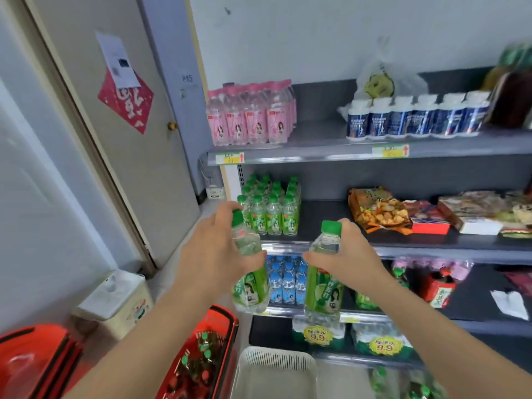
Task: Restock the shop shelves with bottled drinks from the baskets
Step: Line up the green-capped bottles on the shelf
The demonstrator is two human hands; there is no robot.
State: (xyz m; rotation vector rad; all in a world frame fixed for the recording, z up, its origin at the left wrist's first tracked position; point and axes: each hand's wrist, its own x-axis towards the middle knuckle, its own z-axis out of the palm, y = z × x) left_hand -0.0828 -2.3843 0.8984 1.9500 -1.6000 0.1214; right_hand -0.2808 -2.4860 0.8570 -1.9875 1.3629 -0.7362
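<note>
Fingers of the left hand (218,254) are curling round the upper part of one green-capped bottle (250,279), while the right hand (349,254) is gripping a second bottle (324,286) the same way. Both are hanging roughly upright, side by side, before the shelf edge (431,250), just below the shelved green bottles (272,210). A red basket (227,321) holding more bottles is sitting beneath the left forearm.

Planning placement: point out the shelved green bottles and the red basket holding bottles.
shelved green bottles (275,220): head view, on a front bottle's label.
red basket (224,313): head view, on its far rim.
</note>
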